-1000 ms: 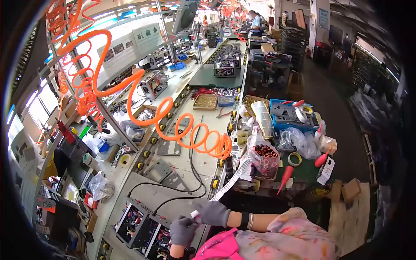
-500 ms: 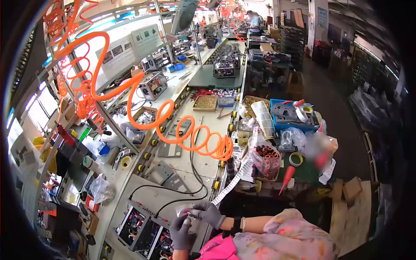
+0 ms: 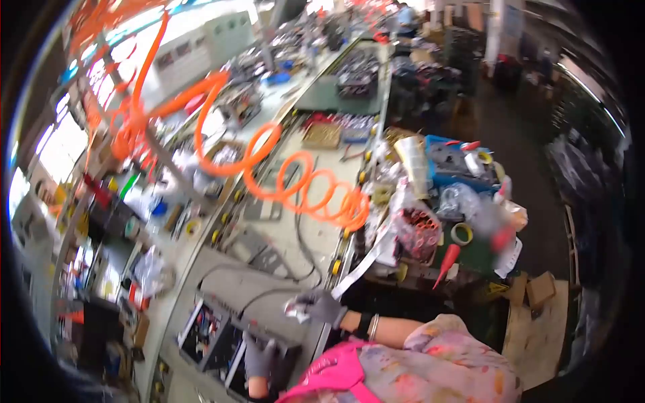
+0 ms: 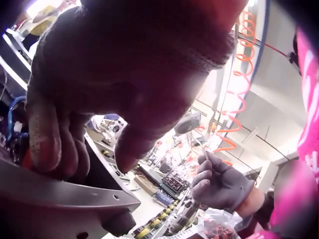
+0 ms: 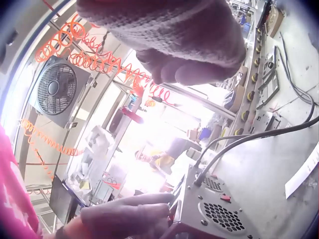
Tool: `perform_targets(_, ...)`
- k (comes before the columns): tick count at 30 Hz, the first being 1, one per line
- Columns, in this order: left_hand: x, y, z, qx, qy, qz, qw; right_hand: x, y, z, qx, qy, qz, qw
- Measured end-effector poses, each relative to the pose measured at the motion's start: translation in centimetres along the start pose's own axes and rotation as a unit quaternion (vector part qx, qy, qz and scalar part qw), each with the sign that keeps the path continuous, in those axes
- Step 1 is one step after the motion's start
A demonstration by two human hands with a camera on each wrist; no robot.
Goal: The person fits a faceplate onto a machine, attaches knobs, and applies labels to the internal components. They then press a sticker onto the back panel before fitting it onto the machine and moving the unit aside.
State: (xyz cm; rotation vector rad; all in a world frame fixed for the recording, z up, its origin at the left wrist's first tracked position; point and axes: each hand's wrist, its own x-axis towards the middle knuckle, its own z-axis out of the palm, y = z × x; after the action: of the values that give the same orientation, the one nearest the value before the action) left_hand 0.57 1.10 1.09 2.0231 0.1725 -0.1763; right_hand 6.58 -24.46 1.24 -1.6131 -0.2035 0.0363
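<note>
Looking down from the head view, we see the gloved right hand pinching a small white label between thumb and fingertips. It holds the label up over the near end of the worktop, just beyond the far edge of a metal box. The gloved left hand rests on that box. In the right wrist view its fingers lie fairly straight along the box's side, touching the metal and gripping nothing. Two black cables run across the worktop and plug into the box's vented face.

A white strip slants down from the clutter at the right and ends just beside the right hand; we cannot tell whether it joins the label. An orange coiled hose hangs across the worktop farther off. To the right lie a red screwdriver, a tape roll and a blue bin, all well apart from both hands. The head view is blurred, so we cannot make out finer detail on the label.
</note>
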Motion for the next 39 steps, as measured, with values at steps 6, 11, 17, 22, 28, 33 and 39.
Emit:
perform_targets(6, 0.8, -0.4, 2.3, 0.098, 0.126, 0.116, 0.980, 0.9, -2.5, 0.0, 0.234, -0.030, 0.114, 0.965)
perform_targets(11, -2.3, 6.0, 1.4, -0.106, 0.155, -0.127, 0.974, 1.3, -3.1, 1.3, 0.237, -0.055, 0.164, 0.956)
perform_targets(17, -8.2, 8.8, -2.4, -0.282, 0.176, -0.082, 0.939, 0.2, -3.7, 5.6, 0.410, -0.153, 0.295, 0.849)
perform_targets(22, -10.1, 8.9, -3.6, -0.325, 0.177, -0.067, 0.927, -1.0, -2.1, 10.0, 0.250, -0.205, 0.244, 0.914)
perform_targets(28, -10.9, 9.8, -4.6, -0.327, 0.173, -0.088, 0.925, -1.4, -1.0, 8.2, 0.245, -0.092, 0.256, 0.931)
perform_targets(33, -10.7, 10.2, -4.3, -0.328, 0.171, -0.091, 0.925, -1.4, -5.2, 11.2, 0.399, -0.134, 0.274, 0.865)
perform_targets(39, -10.5, 9.6, -3.9, -0.310, 0.189, -0.095, 0.927, -1.5, -4.8, 11.9, 0.350, -0.165, 0.271, 0.882)
